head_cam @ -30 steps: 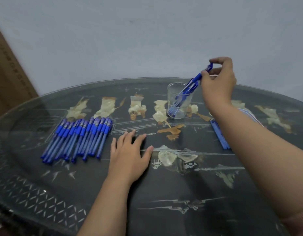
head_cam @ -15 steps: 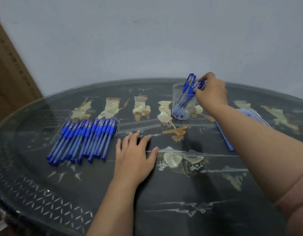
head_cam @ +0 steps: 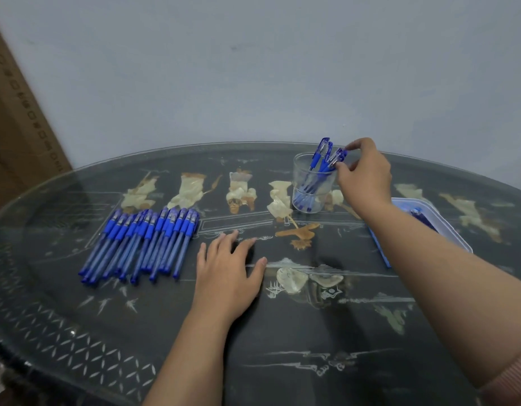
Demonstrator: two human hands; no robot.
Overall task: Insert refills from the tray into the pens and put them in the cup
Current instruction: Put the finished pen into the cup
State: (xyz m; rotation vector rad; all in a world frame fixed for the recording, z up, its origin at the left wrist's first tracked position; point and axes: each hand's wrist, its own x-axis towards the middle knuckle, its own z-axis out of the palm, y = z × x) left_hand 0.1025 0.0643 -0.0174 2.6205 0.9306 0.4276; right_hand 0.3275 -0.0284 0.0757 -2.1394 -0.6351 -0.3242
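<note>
Glass covers a dark oval table [head_cam: 282,332] inlaid with pale shell figures, and both hands are over it. A cardboard box [head_cam: 16,118] stands against the grey wall [head_cam: 253,68], far to the left of the left hand. A row of blue capped pens [head_cam: 142,244] lies on the glass just to the left of that hand, side by side, caps pointing away from the person; the nearest one is close to the little finger but apart from it. A clear plastic tray [head_cam: 455,238] with a blue edge sits to the right of the right forearm, which hides part of it. Dark blue refills [head_cam: 422,216] show inside, too covered to count. The left hand [head_cam: 227,276] rests palm down on the table, fingers straight and spread, grasping nothing. The right hand [head_cam: 364,177] reaches beyond it toward the far side of the table, thumb and forefinger pinching the cap end of a blue pen [head_cam: 338,158] that stands slanted in the clear cup [head_cam: 299,177]. The cup stands upright on the glass just to the left of the right hand, below its fingertips, and holds several other pens [head_cam: 319,159], their caps sticking up over the rim.
</note>
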